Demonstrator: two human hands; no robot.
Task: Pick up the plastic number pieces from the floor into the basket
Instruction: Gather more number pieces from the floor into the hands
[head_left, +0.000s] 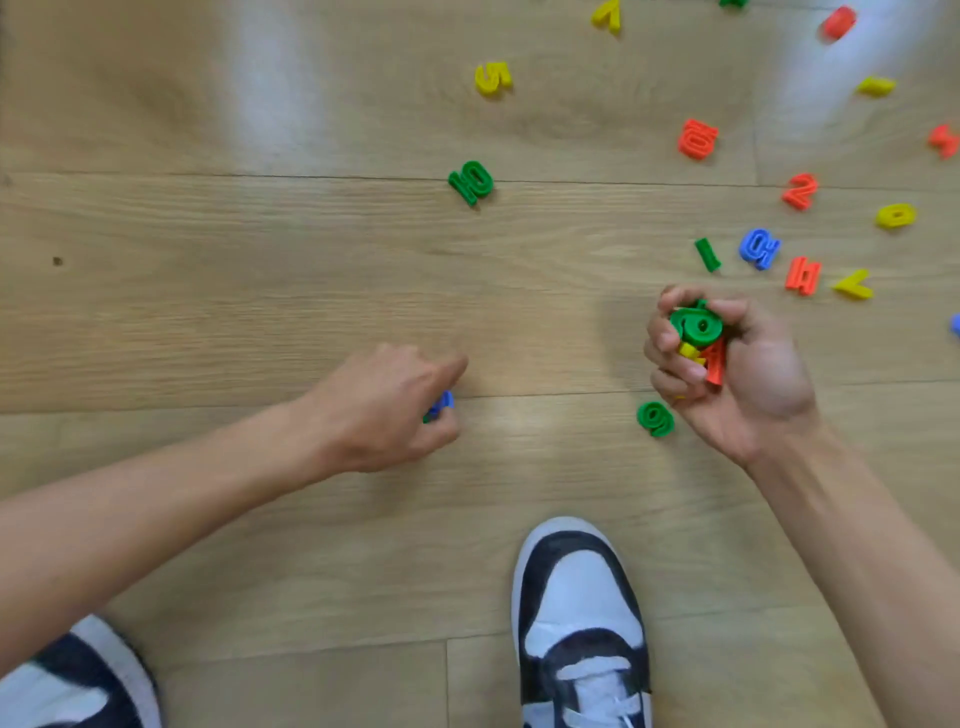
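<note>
Where both hands work: low over the wooden floor (260, 312), with number pieces scattered mostly toward the upper right.
Left hand (384, 405): fingers curled together around a small blue piece (444, 402), knuckles up, right at floor level (only a sliver of the piece shows, with a bit of green beside it).
Right hand (727, 364): palm turned up and clamped on a bunch of pieces (696, 332), a green one on top, yellow and red under it.
Green 9 (655, 418): lying flat on the floor just beside the right hand's little finger, not touched.
Green 10 (471, 182): alone on the floor above the left hand, well apart from it.
Yellow 5 (492, 79): farther up, near the top middle.
Green 1 (707, 254) and blue 10 (759, 248): side by side just above the right hand.
Red 10 (697, 139), red 2 (800, 191), yellow 0 (894, 216): spread out toward the right edge, with more red and yellow pieces around them.
Shoes: a black and white sneaker (579, 623) at bottom centre, another (78, 680) at the bottom left corner.
Basket: not in view.
</note>
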